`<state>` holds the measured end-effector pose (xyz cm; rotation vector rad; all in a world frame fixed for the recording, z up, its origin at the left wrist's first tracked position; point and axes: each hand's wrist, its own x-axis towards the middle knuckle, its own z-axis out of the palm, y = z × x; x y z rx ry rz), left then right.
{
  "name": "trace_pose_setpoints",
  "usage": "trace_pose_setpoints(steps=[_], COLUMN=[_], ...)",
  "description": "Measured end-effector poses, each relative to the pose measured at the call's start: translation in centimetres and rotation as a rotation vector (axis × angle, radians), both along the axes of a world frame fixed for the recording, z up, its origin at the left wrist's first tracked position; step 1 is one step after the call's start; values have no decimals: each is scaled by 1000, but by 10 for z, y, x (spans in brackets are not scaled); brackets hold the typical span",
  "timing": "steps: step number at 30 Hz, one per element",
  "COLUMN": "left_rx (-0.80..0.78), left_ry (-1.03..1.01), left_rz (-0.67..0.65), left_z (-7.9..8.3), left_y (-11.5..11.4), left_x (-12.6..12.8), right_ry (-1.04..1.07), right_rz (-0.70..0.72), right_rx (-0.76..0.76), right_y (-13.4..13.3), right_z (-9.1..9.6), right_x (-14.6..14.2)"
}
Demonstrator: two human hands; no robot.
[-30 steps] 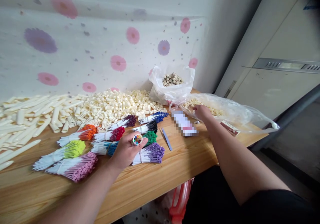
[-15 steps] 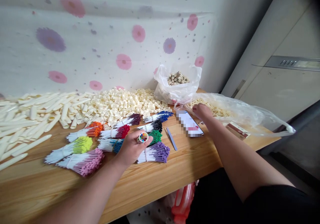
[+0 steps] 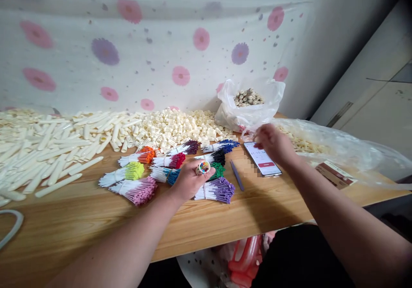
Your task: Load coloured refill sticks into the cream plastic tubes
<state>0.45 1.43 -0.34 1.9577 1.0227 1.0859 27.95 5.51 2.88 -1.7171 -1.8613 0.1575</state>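
My left hand [image 3: 186, 181] is wrapped around a multicolour pen [image 3: 203, 168], its open end facing up and crowded with coloured tips. Around that hand lie banded bundles of pen refills, among them purple refills [image 3: 215, 190], green refills [image 3: 217, 171] and pink refills [image 3: 135, 189]. My right hand [image 3: 273, 143] hovers over the upper edge of a phone [image 3: 266, 166] with a lit screen. Its fingers are pinched together and somewhat blurred; whatever is between them is too small to make out. Tweezers [image 3: 237, 175] lie between the hands.
Cream pen barrels [image 3: 69, 150] and short slotted cream parts [image 3: 180, 127] are heaped along the wall. A white plastic bag [image 3: 225, 114] of small parts stands behind the phone. Right of it lie a clear bag [image 3: 341, 144] over small cream pieces and a small box [image 3: 334, 175].
My right hand has lifted from the small cream pieces by the clear bag and come back towards the phone. The view has swung right; my left hand still grips the pen.
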Motion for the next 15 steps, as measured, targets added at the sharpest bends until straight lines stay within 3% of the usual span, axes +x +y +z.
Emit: trace_pose_setpoints(steps=[2,3,4,5,8,11,15], left_rx=[35,47,48,37,-32,-110,-253], left_ry=[-12,-18,-20,-13,13,-10,-77], left_rz=[3,4,3,-4,-61,-133,-180], left_z=[-1,-1,-1,-1,0,2,-2], left_y=[2,2,3,4,6,6,6], left_x=[-1,-1,-1,-1,0,0,-3], right_ry=[-55,-160,-242,-303,-260,-41,235], right_rz=[216,448,585,655,631,569,600], right_rx=[9,45,91,134,204,249,255], right_y=[-25,-36,-45,-52,-62,-64,-63], right_z=[2,2,1,0,-3,-3,-2], right_x=[-34,-51,-65,-76,-94,-92,-88])
